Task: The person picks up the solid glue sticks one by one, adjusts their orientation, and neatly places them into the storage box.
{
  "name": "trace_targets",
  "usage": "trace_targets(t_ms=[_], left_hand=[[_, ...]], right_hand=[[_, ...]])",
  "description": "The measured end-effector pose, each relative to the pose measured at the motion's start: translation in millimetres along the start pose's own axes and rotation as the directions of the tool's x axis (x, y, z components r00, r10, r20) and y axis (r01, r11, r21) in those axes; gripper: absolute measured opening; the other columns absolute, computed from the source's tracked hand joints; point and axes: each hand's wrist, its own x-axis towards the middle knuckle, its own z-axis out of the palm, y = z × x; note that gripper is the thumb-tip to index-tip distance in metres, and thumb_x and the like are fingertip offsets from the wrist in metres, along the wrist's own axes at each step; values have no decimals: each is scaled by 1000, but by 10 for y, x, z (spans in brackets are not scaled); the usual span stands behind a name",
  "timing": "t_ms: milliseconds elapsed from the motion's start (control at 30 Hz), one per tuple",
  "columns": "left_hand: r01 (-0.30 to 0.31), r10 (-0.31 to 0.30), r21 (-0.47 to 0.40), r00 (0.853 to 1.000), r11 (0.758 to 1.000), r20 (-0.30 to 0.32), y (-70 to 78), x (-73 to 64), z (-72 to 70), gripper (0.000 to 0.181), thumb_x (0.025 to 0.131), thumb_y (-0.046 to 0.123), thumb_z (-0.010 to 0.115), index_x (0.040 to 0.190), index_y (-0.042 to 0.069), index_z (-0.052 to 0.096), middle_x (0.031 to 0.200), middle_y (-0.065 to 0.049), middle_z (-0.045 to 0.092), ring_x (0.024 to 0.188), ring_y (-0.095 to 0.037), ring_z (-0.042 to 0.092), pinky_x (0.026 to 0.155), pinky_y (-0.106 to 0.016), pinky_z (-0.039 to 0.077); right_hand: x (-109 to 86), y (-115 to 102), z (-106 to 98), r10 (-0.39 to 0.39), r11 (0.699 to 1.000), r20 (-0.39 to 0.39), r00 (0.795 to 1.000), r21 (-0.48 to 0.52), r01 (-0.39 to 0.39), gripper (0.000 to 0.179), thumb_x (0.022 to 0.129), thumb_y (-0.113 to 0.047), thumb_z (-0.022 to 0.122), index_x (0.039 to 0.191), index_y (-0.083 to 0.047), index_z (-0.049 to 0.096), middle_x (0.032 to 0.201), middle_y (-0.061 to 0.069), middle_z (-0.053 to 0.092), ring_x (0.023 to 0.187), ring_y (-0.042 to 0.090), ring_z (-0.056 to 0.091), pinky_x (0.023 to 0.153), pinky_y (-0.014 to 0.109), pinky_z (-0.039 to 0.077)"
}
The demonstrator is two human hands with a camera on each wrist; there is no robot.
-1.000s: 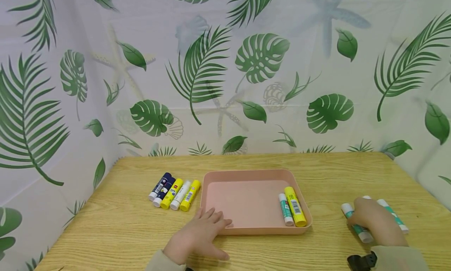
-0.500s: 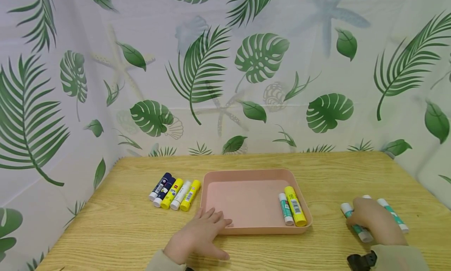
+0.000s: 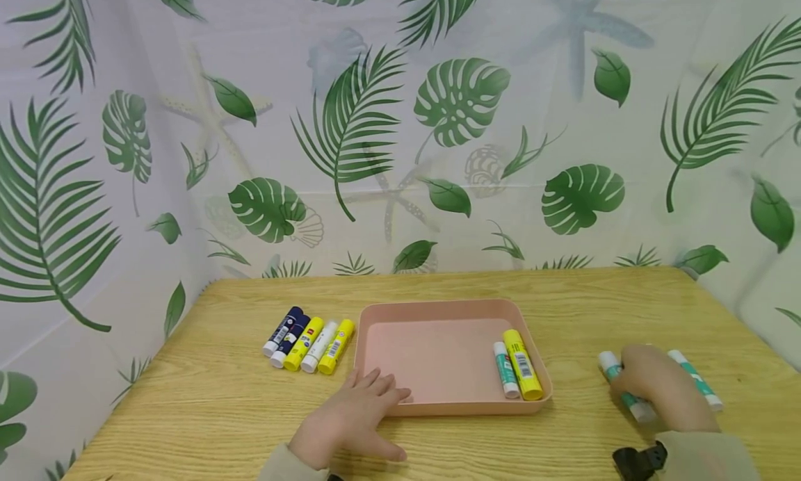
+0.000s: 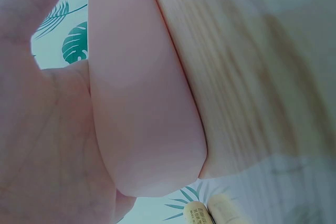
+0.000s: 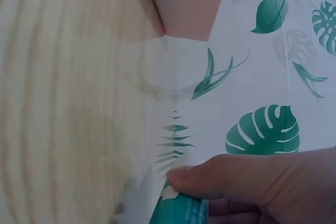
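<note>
My right hand pinches a teal-and-white glue stick at the right of the table; its thumb lies along the barrel in the right wrist view, where the teal body shows below. My left hand, fingers spread, rests at the near left corner of the pink tray, with its palm against the wall. Inside that tray, along the right side, lie a small teal-and-white glue stick and a larger yellow one. Another teal-and-white glue stick lies just right of my right hand.
Left of the tray several glue sticks lie side by side: navy ones, a yellow one, a white one and another yellow one. A leaf-patterned cloth rises behind the wooden table.
My right hand has shifted slightly left and away from me, and the pinched glue stick has moved with it. My left hand stays in place at the tray.
</note>
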Motion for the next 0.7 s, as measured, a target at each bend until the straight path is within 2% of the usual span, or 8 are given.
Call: trace_targets(t_ms=[233,467,700], left_hand=[[-9,9,13,1000,1000,-7,-11,-7,-1,76,69,59,61,133,25,40,140,-6,32,130,-30,18,103,-53,7],[-14,14,9,1000,1000,-8,-7,-10,-11,76,69,60,60,134,25,39,140,-7,31,130,-30,18,103,-52,8],[-8,8,14,1000,1000,-6,1,-15,-13,76,69,59,61,133,25,40,140,-6,32,130,-30,19,103,-52,8]], right_hand=[[-55,-176,-78,-64,998,-81,995,-6,64,21,80,-16,58,77,3,50,64,5,48,54,18,44,47,30,39],[-64,-442,-196,-95,994,-103,990,-57,89,31,80,-18,60,90,10,52,71,6,54,58,17,48,49,32,41],[-122,-698,-251,-105,994,-140,985,-32,101,41,79,-21,62,99,13,53,79,13,59,60,16,52,51,32,45]])
